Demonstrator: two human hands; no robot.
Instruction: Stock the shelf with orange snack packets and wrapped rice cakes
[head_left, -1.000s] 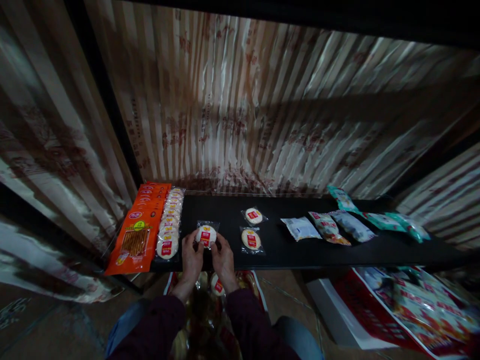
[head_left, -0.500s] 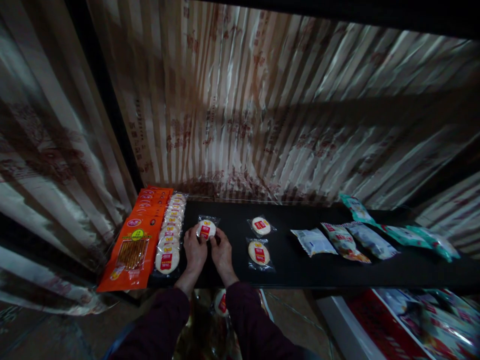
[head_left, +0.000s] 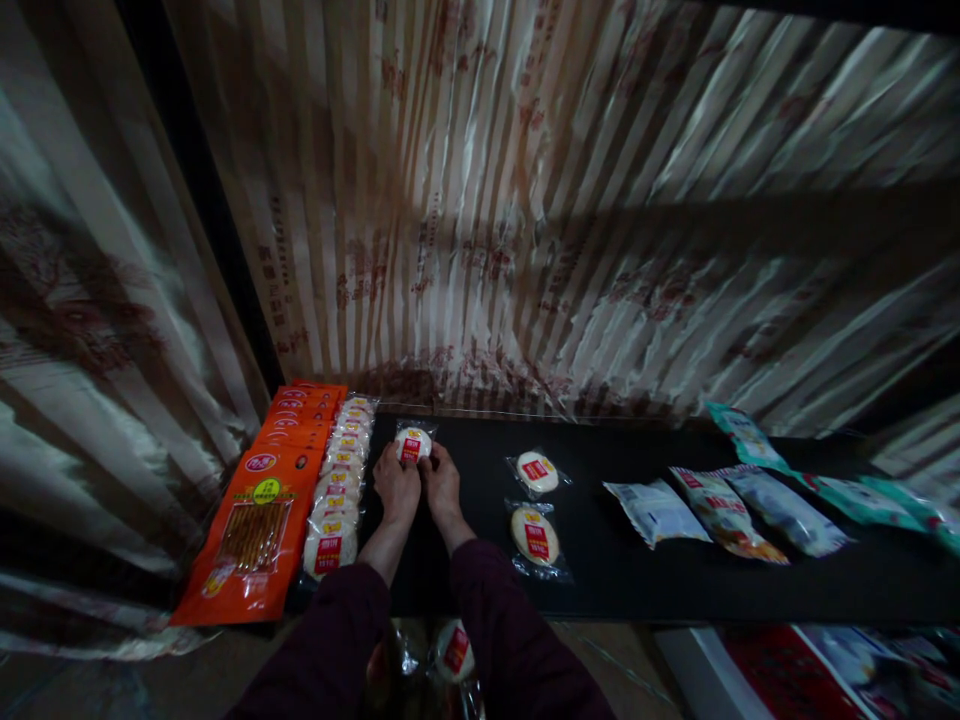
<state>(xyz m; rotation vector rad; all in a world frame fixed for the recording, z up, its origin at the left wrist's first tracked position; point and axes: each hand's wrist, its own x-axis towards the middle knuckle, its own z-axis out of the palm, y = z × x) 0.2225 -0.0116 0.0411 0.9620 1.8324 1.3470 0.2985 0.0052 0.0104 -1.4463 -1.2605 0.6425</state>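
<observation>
Both my hands reach to the back of a black shelf [head_left: 660,585]. My left hand [head_left: 396,487] and my right hand [head_left: 442,482] together pinch a round white cake in a clear wrapper with a red label [head_left: 413,444], holding it flat near the striped back wall. To its left runs a row of several like cakes [head_left: 339,490], overlapping front to back. Two more wrapped cakes lie to the right: one farther back [head_left: 537,471], one nearer the front [head_left: 535,536].
Orange flat packets [head_left: 259,510] lie stacked at the shelf's left end. White, red-printed and teal snack bags [head_left: 720,505] lie at the right. Another wrapped cake [head_left: 454,652] sits below the shelf by my sleeves. A printed box [head_left: 810,675] stands low at the right.
Both hands have slid the wrapped cake from near the shelf's front edge toward the back wall. The camera has tilted, so the shelf sits lower in the picture.
</observation>
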